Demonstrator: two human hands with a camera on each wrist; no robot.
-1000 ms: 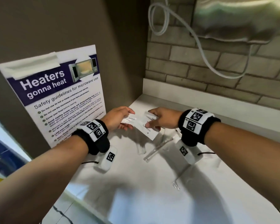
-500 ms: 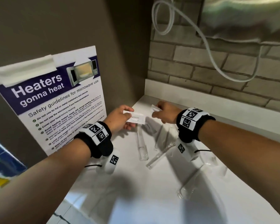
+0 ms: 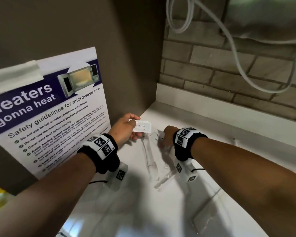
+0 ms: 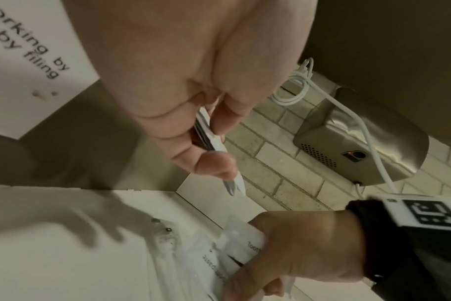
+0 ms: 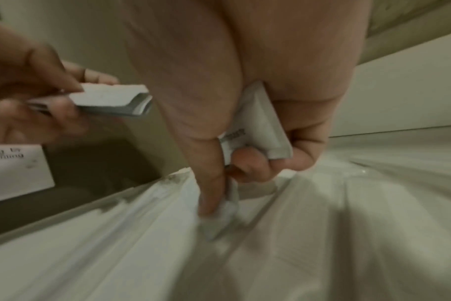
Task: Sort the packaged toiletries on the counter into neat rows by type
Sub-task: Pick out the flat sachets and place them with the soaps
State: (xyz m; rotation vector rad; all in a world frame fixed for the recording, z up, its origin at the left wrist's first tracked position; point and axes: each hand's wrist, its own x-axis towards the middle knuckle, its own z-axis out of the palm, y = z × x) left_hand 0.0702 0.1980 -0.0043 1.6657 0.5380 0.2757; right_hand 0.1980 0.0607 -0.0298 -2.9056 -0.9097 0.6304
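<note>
Counter (image 3: 169, 211): white, our clear-wrapped toothbrushes (image 3: 150, 161) lie there.
Left hand (image 3: 125, 130): we pinch white toothpaste sachets (image 3: 142, 127).
Right hand (image 3: 167, 136): we grip another sachet (image 5: 260, 126).

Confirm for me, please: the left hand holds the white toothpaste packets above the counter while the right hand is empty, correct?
Not quite. The right hand is not empty: the right wrist view shows its fingers curled round a white packet. The rest stands: the left hand holds the white toothpaste packets above the counter, as the head view shows.
</note>
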